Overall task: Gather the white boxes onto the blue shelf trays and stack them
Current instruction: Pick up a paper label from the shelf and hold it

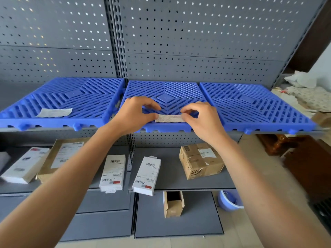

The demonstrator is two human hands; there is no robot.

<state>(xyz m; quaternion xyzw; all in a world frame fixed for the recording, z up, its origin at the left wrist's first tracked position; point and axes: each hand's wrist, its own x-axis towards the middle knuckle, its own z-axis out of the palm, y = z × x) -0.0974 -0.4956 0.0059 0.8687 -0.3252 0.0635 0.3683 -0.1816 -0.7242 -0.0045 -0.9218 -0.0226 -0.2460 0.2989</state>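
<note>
Three blue slatted trays lie side by side on the upper shelf: left tray, middle tray, right tray. My left hand and my right hand pinch the two ends of a small white paper label at the middle tray's front edge. A second white label lies flat on the left tray. On the shelf below lie three white boxes: one at the far left, one left of centre, one in the centre.
A flat brown parcel sits beside the left white box, and a taped cardboard box lies right of centre. On the lowest shelf stand an open small carton and a blue bowl. Grey pegboard backs the shelves; clutter sits at the right.
</note>
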